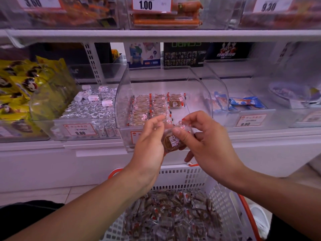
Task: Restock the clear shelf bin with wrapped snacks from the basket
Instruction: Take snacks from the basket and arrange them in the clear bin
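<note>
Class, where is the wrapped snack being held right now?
The wrapped snack is mid-frame, pinched between the left hand and right hand, before the clear bin, above the basket.

White shelving (156,34) — pale tiled floor (43,193).

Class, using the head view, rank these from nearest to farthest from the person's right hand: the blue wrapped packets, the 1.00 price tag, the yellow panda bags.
From the right hand:
1. Blue wrapped packets, in the bin just right of it.
2. 1.00 price tag, top shelf, above.
3. Yellow panda bags, far left.
</note>
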`<action>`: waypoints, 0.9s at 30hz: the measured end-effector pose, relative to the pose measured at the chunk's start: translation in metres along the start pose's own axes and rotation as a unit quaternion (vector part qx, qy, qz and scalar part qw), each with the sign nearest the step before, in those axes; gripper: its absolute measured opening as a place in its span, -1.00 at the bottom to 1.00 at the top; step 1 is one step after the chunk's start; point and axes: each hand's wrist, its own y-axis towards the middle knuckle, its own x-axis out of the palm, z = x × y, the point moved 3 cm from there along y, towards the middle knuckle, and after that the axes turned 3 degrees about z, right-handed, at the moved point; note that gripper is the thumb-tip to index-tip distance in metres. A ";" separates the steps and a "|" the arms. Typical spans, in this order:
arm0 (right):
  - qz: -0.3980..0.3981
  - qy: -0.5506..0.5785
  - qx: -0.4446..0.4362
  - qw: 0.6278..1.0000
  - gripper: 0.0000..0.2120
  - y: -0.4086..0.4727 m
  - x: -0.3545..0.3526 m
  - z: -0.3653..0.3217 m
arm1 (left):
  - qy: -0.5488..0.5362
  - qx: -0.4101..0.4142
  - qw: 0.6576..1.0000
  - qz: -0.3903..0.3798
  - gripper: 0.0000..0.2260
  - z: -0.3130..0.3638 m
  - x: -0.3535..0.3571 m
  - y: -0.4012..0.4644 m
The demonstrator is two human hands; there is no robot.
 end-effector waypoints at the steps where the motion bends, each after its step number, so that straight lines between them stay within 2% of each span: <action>1: 0.000 0.011 0.000 1.000 -0.73 -0.001 0.002 -0.001 | 0.001 0.009 1.000 0.003 -0.79 -0.001 0.000 -0.001; 5: -0.012 0.011 -0.035 0.999 -0.64 -0.005 0.005 -0.006 | 0.038 0.093 0.995 0.020 -0.81 0.005 0.001 -0.006; 8: -0.035 -0.048 -0.087 0.994 -0.50 -0.005 0.005 -0.009 | 0.093 0.162 0.982 -0.006 -0.77 0.012 0.002 -0.012; 10: -0.037 -0.073 -0.105 0.991 -0.49 -0.005 0.005 -0.008 | 0.127 0.179 0.976 -0.018 -0.78 0.013 0.003 -0.012; 13: -0.011 -0.085 -0.132 0.988 -0.60 -0.006 0.003 -0.008 | 0.114 0.153 0.982 -0.012 -0.82 0.014 0.005 -0.009; 15: 0.007 -0.090 -0.151 0.984 -0.63 -0.005 0.000 -0.009 | 0.051 0.086 0.995 -0.006 -0.87 0.014 0.005 -0.006; 18: 0.008 -0.101 -0.195 0.976 -0.56 0.000 -0.005 -0.014 | 0.008 -0.018 0.996 -0.084 -0.49 0.016 0.007 -0.007; 19: 0.003 -0.117 -0.213 0.970 -0.53 0.001 -0.006 -0.016 | -0.002 -0.039 0.993 -0.110 -0.41 0.018 0.007 -0.008; 21: 0.002 -0.158 -0.250 0.955 -0.49 0.002 -0.006 -0.018 | -0.019 -0.048 0.991 -0.122 -0.41 0.019 0.006 -0.008; 25: 0.025 -0.184 -0.285 0.940 -0.46 0.004 -0.003 -0.018 | -0.038 -0.015 0.997 -0.067 -0.59 0.015 0.006 -0.005; 27: 0.010 -0.193 -0.281 0.940 -0.42 0.004 -0.002 -0.018 | -0.021 0.014 0.998 -0.059 -0.62 0.016 0.007 -0.007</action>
